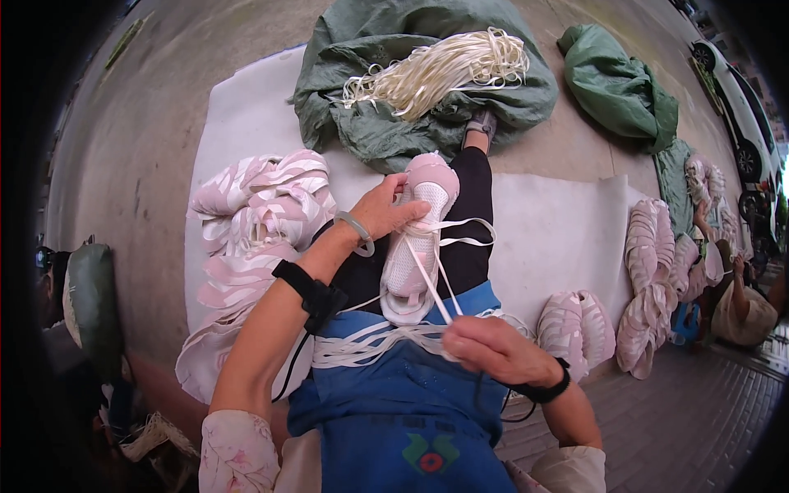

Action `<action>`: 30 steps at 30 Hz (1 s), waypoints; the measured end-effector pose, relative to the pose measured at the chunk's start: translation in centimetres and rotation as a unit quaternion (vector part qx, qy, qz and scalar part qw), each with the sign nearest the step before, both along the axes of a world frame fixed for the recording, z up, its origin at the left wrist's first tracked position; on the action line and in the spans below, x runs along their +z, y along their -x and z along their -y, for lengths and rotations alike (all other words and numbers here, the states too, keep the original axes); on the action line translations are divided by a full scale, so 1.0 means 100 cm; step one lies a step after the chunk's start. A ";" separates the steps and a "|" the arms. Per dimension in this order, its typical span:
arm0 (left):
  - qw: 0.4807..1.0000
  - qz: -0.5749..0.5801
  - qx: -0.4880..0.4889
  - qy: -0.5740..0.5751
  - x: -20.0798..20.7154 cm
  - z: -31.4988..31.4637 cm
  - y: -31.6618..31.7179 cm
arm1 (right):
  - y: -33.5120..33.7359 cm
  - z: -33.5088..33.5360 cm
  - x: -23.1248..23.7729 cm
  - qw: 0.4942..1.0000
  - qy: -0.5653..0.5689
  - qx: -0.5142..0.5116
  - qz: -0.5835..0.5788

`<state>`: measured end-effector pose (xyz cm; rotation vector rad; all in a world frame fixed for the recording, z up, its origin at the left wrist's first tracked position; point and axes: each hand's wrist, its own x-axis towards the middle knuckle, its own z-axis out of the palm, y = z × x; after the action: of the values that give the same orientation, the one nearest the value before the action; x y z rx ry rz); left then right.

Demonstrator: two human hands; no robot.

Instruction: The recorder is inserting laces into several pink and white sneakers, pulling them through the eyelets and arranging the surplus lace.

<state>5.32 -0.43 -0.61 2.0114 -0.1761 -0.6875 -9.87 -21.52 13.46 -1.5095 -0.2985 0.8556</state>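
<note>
A pink and white mesh shoe upper [407, 267] lies lengthwise across my lap. My left hand [389, 209] grips its upper part, with the thumb pressed on top and the fingers round the side. A white shoelace [442, 297] runs taut from the upper's middle to my right hand [491, 349], whose fingers are closed on it. Another stretch of lace loops out to the right over my dark trouser leg. Several loose white laces [362, 343] lie across my blue apron [394, 403], just below the upper.
Stacked pink and white uppers [263, 201] sit on a white sheet [551, 218] at left, with more uppers [575, 333] at right. Ahead, a bundle of cream laces [444, 72] rests on a green sack [345, 107]. Another person [744, 308] sits at far right, near a parked car [744, 115].
</note>
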 end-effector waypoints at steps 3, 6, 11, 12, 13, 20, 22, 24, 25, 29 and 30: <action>0.995 -0.078 0.011 0.066 0.000 -0.008 -0.002 | 0.032 0.060 0.047 0.992 -0.042 -0.096 0.066; 0.994 -0.085 0.015 0.068 0.003 -0.002 -0.009 | 0.086 0.133 0.070 0.874 -0.417 -0.225 0.107; 0.996 -0.071 0.044 0.009 0.011 -0.003 -0.011 | 0.082 0.107 0.050 0.843 -0.111 -0.526 0.001; 0.997 -0.069 0.045 0.009 0.010 -0.004 -0.010 | 0.051 0.079 0.040 0.865 0.023 -0.501 -0.010; 0.997 -0.059 0.054 0.020 0.008 -0.008 -0.008 | 0.037 0.068 0.023 0.904 0.120 -0.411 0.018; 0.997 -0.002 0.074 -0.029 -0.001 -0.019 0.015 | -0.035 -0.043 -0.051 0.867 0.297 -0.195 0.350; 0.997 0.035 0.056 -0.047 0.006 -0.018 0.022 | -0.043 -0.053 -0.063 0.838 0.339 -0.172 0.391; 0.997 0.041 0.010 -0.072 0.012 -0.017 0.023 | -0.047 -0.057 -0.070 0.815 0.436 -0.092 0.370; 0.997 0.039 0.011 -0.072 0.012 -0.019 0.022 | -0.047 -0.060 -0.069 0.816 0.436 -0.090 0.369; 0.996 -0.076 0.009 -0.041 0.009 -0.028 0.020 | -0.048 -0.066 -0.068 0.809 0.446 -0.077 0.375; 0.993 -0.118 0.023 -0.019 0.008 -0.029 0.020 | -0.048 -0.067 -0.069 0.806 0.451 -0.075 0.376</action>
<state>3.30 2.52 0.18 1.9448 0.0227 -0.8978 -5.04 -14.81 6.57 -2.7225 -0.3528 0.1808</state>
